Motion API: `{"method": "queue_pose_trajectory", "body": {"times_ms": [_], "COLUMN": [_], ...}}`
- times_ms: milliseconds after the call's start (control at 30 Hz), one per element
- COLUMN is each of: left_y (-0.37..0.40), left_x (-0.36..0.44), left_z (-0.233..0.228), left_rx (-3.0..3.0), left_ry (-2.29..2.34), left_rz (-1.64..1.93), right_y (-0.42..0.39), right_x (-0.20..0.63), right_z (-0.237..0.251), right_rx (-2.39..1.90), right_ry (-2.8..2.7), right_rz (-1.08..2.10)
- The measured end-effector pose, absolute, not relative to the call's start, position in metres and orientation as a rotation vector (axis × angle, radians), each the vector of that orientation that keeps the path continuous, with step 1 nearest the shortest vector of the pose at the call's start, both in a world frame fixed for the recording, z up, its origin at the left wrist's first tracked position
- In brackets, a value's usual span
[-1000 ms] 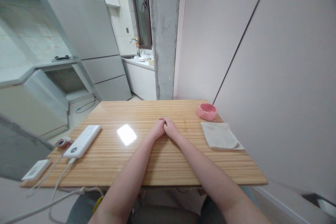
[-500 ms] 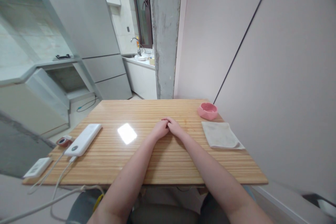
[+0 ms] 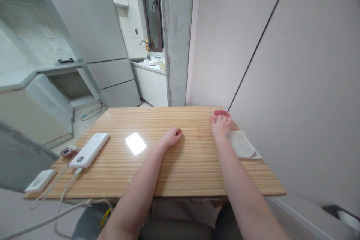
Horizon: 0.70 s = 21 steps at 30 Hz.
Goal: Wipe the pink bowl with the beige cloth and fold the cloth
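Observation:
My right hand [image 3: 221, 125] is at the pink ashtray [image 3: 216, 113] near the table's far right corner. Its fingers bend over the near rim and hide much of the front wall; the ashtray sits on the tabletop. Under my right wrist and forearm lies part of a folded pale cloth [image 3: 242, 144]. My left hand [image 3: 172, 137] rests on the wooden table [image 3: 185, 168] near its middle, fingers curled in loosely, with nothing visible in them.
To the left lie a white power bank [image 3: 92, 149] with a cable [image 3: 66, 185] plugged in, a small reddish-brown device [image 3: 68, 152] and a white box [image 3: 41, 180]. A wall [image 3: 281, 93] runs along the right side. Behind the table stand a concrete pillar [image 3: 178, 37] and a fridge [image 3: 92, 22].
My hands were together at the middle of the table. The right one has moved right and away from me to the ashtray, while the left has stayed in place.

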State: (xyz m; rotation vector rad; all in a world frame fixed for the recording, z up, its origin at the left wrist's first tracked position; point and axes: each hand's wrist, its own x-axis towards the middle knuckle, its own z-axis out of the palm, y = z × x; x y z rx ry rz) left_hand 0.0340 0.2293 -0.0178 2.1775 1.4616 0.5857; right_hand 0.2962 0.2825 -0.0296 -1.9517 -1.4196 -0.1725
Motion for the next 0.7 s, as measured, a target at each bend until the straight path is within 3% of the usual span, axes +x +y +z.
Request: {"method": "queue_pose_trajectory", "body": {"times_ms": [133,300,400,600,700], "left_y": [0.229,0.226,0.225,0.233,0.234], "left_x": [0.035,0.032,0.026,0.012,-0.003], "left_z": [-0.017,-0.005,-0.001,-0.004,0.003], "left_rx": [2.203,2.273,2.353,2.253,2.172], "left_ry": [1.459,1.502,1.453,1.455,1.726], "left_rz": [0.646,1.07,1.114,1.001,1.084], "right_y": [0.286,0.27,0.251,0.237,0.249], "right_x": [0.286,0.232,0.197,0.182,0.202], "right_z": [-0.026,-0.01,-0.007,-0.01,-0.007], "right_rx": [-1.698,-1.197,-1.005,-0.92,-1.117], "right_ry": [-1.582,-1.956,-2.064,-2.082,-1.953], "right_rz": [-0.098,0.112,0.261,0.425,0.372]}}
